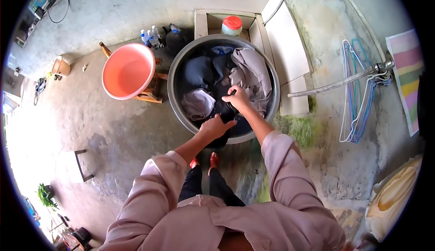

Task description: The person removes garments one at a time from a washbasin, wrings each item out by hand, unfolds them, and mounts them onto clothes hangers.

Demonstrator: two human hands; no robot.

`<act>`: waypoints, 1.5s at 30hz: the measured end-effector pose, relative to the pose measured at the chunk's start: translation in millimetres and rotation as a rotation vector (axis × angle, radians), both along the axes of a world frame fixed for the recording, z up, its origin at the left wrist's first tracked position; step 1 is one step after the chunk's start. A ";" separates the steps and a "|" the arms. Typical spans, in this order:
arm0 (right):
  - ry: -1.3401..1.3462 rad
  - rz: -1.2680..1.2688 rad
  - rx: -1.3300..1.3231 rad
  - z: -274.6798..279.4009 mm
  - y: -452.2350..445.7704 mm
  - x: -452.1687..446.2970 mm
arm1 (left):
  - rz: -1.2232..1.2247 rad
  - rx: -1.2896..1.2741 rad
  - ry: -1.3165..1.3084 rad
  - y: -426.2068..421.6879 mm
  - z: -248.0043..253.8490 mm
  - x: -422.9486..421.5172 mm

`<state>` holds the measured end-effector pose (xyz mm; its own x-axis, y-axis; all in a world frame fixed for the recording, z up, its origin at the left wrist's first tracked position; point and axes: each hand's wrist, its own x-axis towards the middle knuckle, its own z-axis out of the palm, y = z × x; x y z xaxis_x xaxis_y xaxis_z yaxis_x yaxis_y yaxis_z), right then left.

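Observation:
A wide metal basin (pixel 174 102) stands in front of me with clothes in dark water. My left hand (pixel 216 129) and my right hand (pixel 237 99) both grip a black cloth (pixel 228 113) over the basin's near side. The cloth is bunched between them, and part hangs near the rim below my left hand; its exact kind is not clear. To the left in the basin lies a pale lilac garment (pixel 199 103), with a dark blue garment (pixel 199 72) behind it. Beyond my right hand a grey-beige garment (pixel 253 72) reaches up the far right side.
An orange plastic tub (pixel 129 72) rests on a wooden stool (pixel 149 97) at the left. Plastic bottles (pixel 152 37) and a red-lidded container (pixel 232 25) stand behind the basin. A hose (pixel 333 86) runs from the right wall tap, where hangers (pixel 355 92) hang.

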<state>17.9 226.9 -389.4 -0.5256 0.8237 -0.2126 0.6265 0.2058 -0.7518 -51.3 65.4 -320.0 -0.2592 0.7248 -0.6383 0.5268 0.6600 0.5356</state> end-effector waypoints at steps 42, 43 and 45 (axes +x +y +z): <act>0.940 -0.206 -0.580 115.1 23.0 -1.4 | 0.404 1.484 -0.095 32.4 152.4 -19.2; 0.902 0.052 -0.417 123.3 24.2 3.8 | 0.214 1.565 -0.002 34.2 156.9 -19.6; 0.833 0.324 -0.257 138.8 24.5 5.5 | -0.066 1.607 0.056 33.5 155.8 -16.5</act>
